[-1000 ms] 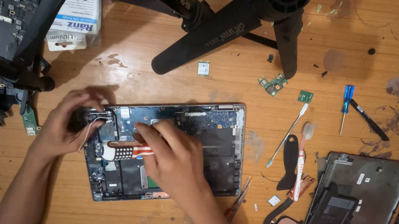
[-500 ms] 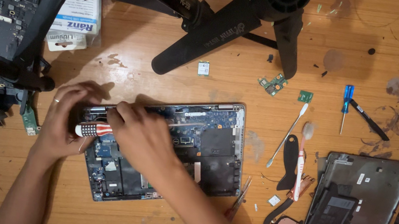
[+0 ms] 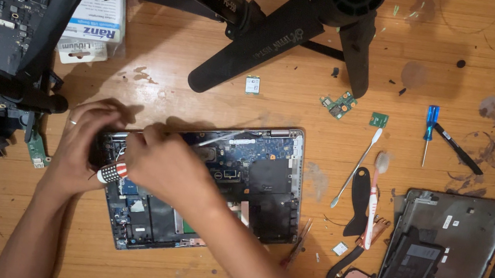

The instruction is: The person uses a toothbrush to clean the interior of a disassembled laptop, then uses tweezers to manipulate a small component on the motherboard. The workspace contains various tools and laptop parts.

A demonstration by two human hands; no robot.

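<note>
Both hands have slid further left since a second ago, now bunched at the open laptop's point(image 3: 239, 185) left edge. Right hand point(image 3: 165, 165) is clamped round a screwdriver with a striped red-white handle point(image 3: 113, 171); earlier that handle lay mid-board. Left hand point(image 3: 80, 143) is curled on the chassis corner, touching the tool. One laptop, centre of the wooden bench point(image 3: 201, 93). To the right: one blue screwdriver point(image 3: 429, 127), one toothbrush point(image 3: 374, 199), one grey bottom cover point(image 3: 443, 262), three small green boards.
</note>
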